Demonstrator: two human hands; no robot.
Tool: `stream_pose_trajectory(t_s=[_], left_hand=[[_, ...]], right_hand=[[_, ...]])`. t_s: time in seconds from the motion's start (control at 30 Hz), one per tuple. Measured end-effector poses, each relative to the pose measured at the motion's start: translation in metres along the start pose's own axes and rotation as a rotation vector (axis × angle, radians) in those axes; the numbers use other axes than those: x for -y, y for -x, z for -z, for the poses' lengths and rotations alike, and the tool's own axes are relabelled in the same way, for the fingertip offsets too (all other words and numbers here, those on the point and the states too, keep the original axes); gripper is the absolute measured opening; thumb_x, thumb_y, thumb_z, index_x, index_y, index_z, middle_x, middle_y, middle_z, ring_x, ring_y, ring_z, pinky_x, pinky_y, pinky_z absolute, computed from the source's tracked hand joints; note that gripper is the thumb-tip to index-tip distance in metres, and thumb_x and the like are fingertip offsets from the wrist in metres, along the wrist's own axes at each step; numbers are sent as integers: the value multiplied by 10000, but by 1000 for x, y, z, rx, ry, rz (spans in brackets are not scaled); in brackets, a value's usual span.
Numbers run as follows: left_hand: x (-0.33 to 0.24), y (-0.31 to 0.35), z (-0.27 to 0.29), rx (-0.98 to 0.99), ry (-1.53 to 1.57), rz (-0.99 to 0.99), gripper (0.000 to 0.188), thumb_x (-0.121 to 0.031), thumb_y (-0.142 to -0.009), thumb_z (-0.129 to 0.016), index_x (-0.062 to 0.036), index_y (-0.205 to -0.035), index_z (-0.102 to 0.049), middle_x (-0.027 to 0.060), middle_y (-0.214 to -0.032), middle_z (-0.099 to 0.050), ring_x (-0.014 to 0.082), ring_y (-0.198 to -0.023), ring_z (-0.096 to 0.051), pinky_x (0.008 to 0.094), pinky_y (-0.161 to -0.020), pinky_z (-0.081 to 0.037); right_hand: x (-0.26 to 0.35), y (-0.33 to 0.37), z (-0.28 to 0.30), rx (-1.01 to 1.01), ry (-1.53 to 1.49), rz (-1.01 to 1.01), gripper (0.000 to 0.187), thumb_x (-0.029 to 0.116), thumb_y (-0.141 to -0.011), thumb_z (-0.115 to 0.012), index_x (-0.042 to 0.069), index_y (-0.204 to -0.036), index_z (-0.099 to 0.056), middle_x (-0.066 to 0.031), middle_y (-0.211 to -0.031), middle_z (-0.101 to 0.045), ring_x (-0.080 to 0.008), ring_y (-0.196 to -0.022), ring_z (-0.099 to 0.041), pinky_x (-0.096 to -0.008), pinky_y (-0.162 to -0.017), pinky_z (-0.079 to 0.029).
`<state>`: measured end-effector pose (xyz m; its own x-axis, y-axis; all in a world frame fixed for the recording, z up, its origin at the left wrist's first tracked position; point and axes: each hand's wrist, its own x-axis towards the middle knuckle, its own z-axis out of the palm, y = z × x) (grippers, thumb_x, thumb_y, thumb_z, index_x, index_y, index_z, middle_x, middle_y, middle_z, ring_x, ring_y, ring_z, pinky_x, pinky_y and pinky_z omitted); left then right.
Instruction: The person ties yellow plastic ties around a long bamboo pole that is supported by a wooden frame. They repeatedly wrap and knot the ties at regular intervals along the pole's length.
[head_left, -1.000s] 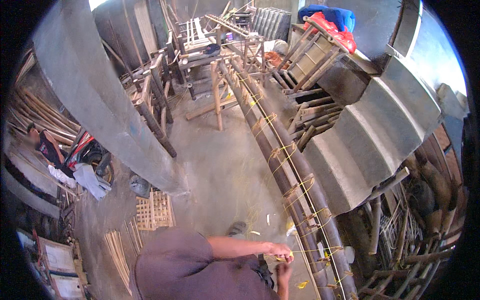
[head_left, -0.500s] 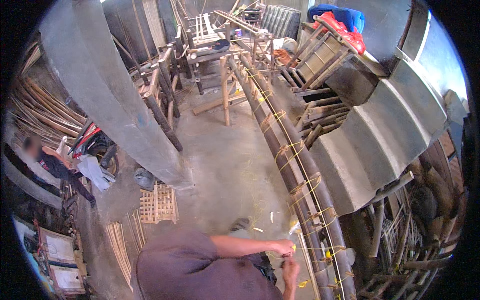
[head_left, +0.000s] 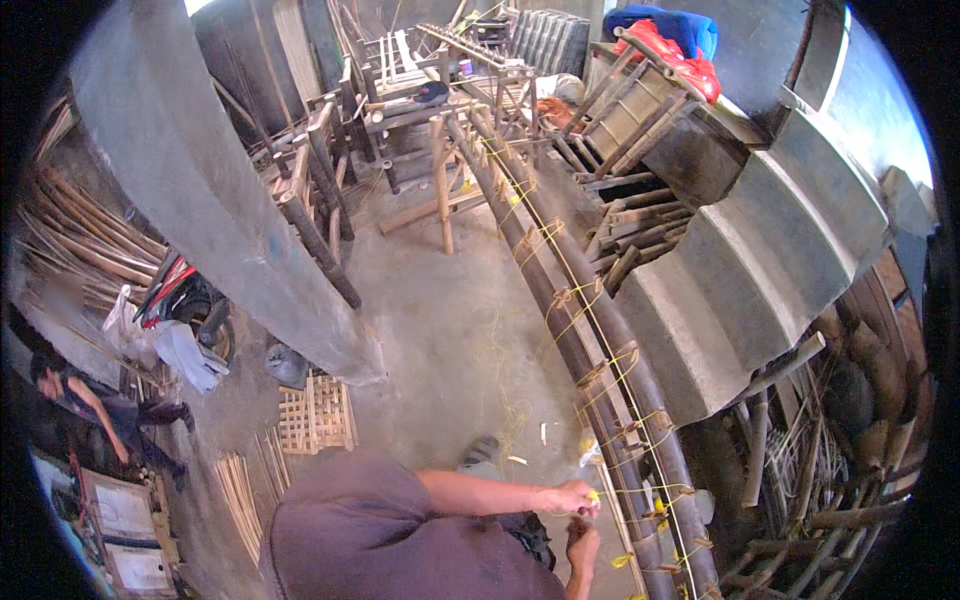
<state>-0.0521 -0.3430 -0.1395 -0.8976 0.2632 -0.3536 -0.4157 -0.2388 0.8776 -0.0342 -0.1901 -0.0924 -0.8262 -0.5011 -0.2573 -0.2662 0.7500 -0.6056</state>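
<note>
Two long brown bamboo poles [head_left: 562, 325] run side by side from the far middle to the near right, with yellow string [head_left: 625, 388] looped around them at intervals. Beside their near end is my left hand [head_left: 570, 497], its fingers pinched on a small yellow-and-white piece, with yellow string stretching from there to the poles. Just below it, my right hand [head_left: 582, 546] is closed; what its fingers hold, if anything, is too small to make out. Bits of yellow material [head_left: 660, 508] hang on the poles near my hands.
Concrete steps [head_left: 740, 290] rise right of the poles. A slanting concrete pillar [head_left: 220, 200] stands left. Beyond are bamboo frames [head_left: 325, 180]. A woven bamboo panel [head_left: 315, 415] and thin strips [head_left: 238, 500] lie on the floor. Another person [head_left: 95, 405] bends over at far left.
My hands have moved slightly apart, the right one turning a little. The yellow-and-white piece at my left fingers shows more. At far left, the other person has come nearer and bent down.
</note>
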Motion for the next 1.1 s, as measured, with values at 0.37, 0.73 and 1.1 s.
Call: stream_pose_trajectory(t_s=[0.37,0.73,1.1], left_hand=[[-30,23,-46,-401,-251,322,367,-347,-787,-635,-25,-962,-635,136,-955,-632,252,-893,-600,370,-765,-455],[-74,62,-24,-43,-244,66,420,-283,-862,-593,-6,-1168,-517,76,-1063,-597,151,-1008,-541,314,-904,-423],[-193,8,-22,585,-1230,222,268,-115,-698,-651,8,-934,-620,154,-801,-660,239,-815,-658,328,-719,-508]], right_hand=[[-8,-19,-44,-416,-990,-101,361,308,-878,-523,-45,-886,-597,-114,-679,-586,-135,-604,-535,-326,-545,-452],[44,2,-11,-362,-792,-354,175,125,-874,-522,-12,-938,-608,-151,-860,-640,-295,-723,-627,-381,-655,-503],[74,-7,98,-215,113,193,274,94,-796,-487,5,-1056,-501,-165,-957,-562,-326,-926,-529,-412,-776,-430]])
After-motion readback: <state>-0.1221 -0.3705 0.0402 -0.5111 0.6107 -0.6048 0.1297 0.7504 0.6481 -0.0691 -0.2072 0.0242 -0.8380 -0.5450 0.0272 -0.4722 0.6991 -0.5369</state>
